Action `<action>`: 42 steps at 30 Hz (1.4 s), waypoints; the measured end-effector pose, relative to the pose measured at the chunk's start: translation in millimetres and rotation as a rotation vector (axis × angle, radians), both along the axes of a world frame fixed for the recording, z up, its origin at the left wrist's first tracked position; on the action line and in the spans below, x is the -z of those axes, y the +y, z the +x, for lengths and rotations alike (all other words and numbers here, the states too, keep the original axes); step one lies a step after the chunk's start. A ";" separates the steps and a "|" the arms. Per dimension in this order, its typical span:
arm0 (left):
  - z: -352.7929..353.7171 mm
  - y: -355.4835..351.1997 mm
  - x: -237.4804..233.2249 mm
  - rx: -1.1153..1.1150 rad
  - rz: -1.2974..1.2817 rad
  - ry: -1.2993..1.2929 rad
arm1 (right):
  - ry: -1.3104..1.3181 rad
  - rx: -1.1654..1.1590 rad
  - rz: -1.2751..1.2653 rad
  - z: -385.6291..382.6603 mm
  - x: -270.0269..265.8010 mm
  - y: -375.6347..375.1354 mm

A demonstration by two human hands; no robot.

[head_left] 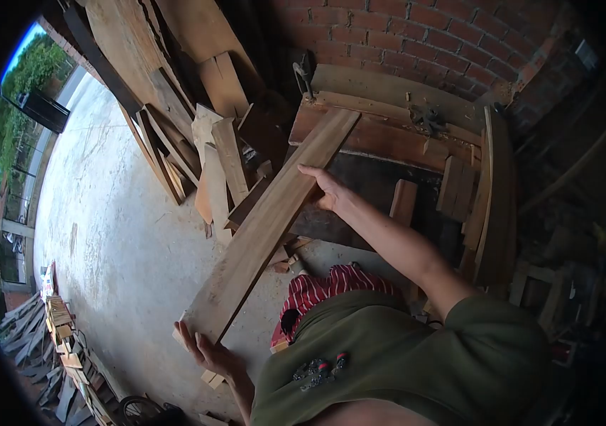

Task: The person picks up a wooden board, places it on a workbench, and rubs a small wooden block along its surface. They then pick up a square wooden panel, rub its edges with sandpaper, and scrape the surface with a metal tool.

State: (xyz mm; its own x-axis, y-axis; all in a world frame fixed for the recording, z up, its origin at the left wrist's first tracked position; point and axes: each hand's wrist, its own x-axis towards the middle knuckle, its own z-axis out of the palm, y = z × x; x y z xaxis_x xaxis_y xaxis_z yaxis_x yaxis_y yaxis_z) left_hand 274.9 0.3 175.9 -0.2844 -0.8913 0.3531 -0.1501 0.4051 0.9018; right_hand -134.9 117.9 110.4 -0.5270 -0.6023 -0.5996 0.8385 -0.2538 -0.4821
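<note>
A long, flat wooden board (267, 220) slants from the lower left to the upper right in front of me. My left hand (210, 351) grips its near end, with the fingers round the edge. Farther up, my right hand (323, 188) holds the board by its right edge, thumb on the top face. The board's far end lies over the edge of a wooden workbench (381, 145). Short wood blocks (404, 201) sit on the bench's dark surface to the right.
Tall planks and slabs (122, 42) lean at the upper left, beside offcuts (228, 160). A brick wall (416, 35) stands behind the bench. Concrete floor (111, 234) spreads to the left, with a scrap wood pile (40, 362) at the lower left.
</note>
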 end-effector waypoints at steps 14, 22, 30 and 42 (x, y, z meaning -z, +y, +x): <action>-37.4 47.6 129.8 0.346 1.132 -0.254 | 0.155 0.451 0.350 -71.5 159.7 45.1; -61.6 57.1 129.0 1.051 0.670 -0.763 | 1.188 0.259 1.061 -10.4 123.4 84.4; -50.7 17.9 196.8 1.241 1.076 -0.818 | 1.312 0.048 1.844 66.6 74.4 179.7; -162.4 -10.9 203.8 1.530 1.036 -0.921 | 0.849 -0.014 2.005 79.1 88.9 153.1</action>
